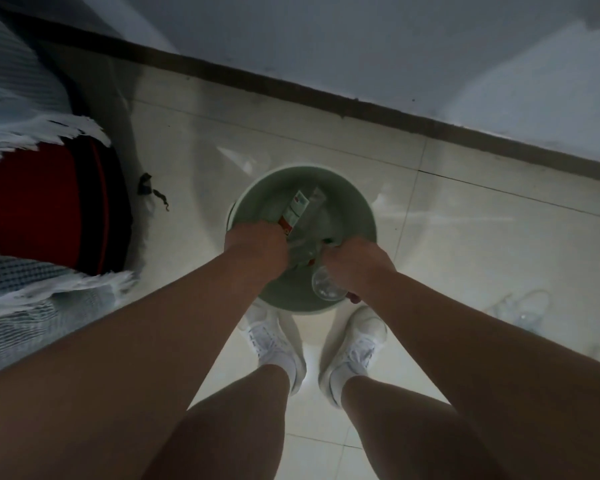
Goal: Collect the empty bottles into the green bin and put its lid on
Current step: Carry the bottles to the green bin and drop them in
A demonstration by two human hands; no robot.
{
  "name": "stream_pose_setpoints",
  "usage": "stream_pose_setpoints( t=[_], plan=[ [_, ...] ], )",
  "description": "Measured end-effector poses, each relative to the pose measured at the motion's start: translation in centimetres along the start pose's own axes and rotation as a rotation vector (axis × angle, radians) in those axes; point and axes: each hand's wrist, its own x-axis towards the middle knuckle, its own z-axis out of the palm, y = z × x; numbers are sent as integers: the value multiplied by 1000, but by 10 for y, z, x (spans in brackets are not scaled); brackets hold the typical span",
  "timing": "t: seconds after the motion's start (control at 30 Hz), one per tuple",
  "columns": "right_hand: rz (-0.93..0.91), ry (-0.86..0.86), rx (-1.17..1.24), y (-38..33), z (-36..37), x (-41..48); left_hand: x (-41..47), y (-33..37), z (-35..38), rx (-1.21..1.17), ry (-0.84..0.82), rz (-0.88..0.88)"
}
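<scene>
Covering most of the view, the pale tiled floor (430, 237) runs up to a dark skirting strip (291, 88) at the foot of a grey wall (361, 39). At the left edge a fringed, light woven cloth (21, 109) drapes over a dark red object (49, 206); what that object is cannot be told. The green bin (354, 202) stands on the floor just ahead of a pair of white shoes (274, 344), open at the top, with no lid on it. Both bare arms reach down into its mouth. The left hand (257, 245) is closed around a clear bottle with a red, green and white label (293, 213), whose body slants down into the bin. The right hand (357, 265) is curled at the near rim, gripping a second clear bottle (326, 287), its round base facing the camera and overlapping the rim. Other clear plastic appears to lie within the bin, though dimness prevents a count. On the floor to the right, well apart from the bin, lie faint clear bottles (523, 310). A small dark scrap (149, 188) lies near the red object.
</scene>
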Motion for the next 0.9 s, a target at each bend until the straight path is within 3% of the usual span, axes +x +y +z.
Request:
stream_pose_setpoints(
  t=[0.1, 0.53, 0.7, 0.9],
  plan=[
    [-11, -31, -46, 0, 2, 8, 14, 5, 4, 107, -25, 49],
    [-150, -110, -378, -10, 21, 34, 53, 2, 13, 143, -220, 132],
    [-213, -55, -511, -3, 31, 34, 50, 0, 30, 21, -152, 149],
    [-281, -97, -526, -3, 34, 24, 36, -9, 43, 109, -5, 218]
  ],
)
